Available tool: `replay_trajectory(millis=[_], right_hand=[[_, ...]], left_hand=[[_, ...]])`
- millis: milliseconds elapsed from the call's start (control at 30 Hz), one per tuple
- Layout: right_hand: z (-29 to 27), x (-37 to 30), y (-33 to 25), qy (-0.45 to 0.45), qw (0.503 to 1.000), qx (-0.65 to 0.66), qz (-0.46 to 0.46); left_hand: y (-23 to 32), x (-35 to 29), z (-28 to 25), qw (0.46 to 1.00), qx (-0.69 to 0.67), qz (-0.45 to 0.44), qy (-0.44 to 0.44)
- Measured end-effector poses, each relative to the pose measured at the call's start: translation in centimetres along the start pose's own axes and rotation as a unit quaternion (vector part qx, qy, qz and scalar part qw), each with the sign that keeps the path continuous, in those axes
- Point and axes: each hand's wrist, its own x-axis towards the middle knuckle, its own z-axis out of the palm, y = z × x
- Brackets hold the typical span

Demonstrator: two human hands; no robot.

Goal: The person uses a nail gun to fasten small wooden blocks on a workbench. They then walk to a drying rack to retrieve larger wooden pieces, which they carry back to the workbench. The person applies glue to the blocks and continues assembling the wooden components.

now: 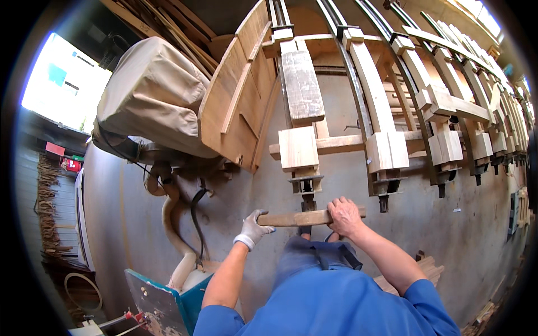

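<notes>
A wooden bar [294, 219] lies crosswise in front of my body, held at both ends. My left hand [255, 228], in a pale work glove, is closed round its left end. Bare, my right hand [344, 217] grips it from above near the right end, and a short piece sticks out past the fingers. Just beyond the bar is the screw end of a long bar clamp [306, 183]. A pale wood block [298, 148] sits in that clamp, with a worn grey timber block [303, 84] farther along.
Several more bar clamps holding pale timber [372, 95] run off to the right on a wooden frame [342, 144]. At the left stand a plywood panel [232, 101] and a machine with a beige cloth bag [154, 95]. A hose [174, 224] leads to a teal-sided machine [193, 299].
</notes>
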Motion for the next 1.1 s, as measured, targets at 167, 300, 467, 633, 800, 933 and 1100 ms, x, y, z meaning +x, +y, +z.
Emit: replay_trajectory(millis=[167,300,467,633,800,933,1100], right_hand=[[0.0,-0.8,-1.2,0.049,0.998,-0.035,0.005],[-0.1,1.4,-0.3,0.107,0.992,-0.054,0.035],[0.3,2.7,-0.7,0.070,0.995,-0.052,0.036],[-1.2,-3.2,0.2,0.268,0.961,0.067,0.026],[3.1,-15.4,4.6,0.200,0.938,0.167,0.227],[10.3,-26.6,9.1,0.140,0.862,0.244,0.422],[28.4,-43.3,15.4,-0.003,0.585,0.514,0.627]], left_hand=[[-0.1,1.6,-0.2,1.000,-0.012,-0.009,-0.024],[-0.4,4.5,1.0,1.000,-0.006,0.017,0.002],[-3.2,5.3,-0.3,0.995,-0.037,0.058,0.067],[-2.2,4.2,0.1,0.995,0.007,0.026,0.101],[8.7,-0.4,2.4,0.943,0.058,0.225,0.236],[19.4,-3.7,7.8,0.934,0.004,0.329,0.142],[28.9,-4.7,20.3,0.920,-0.029,0.390,0.000]])
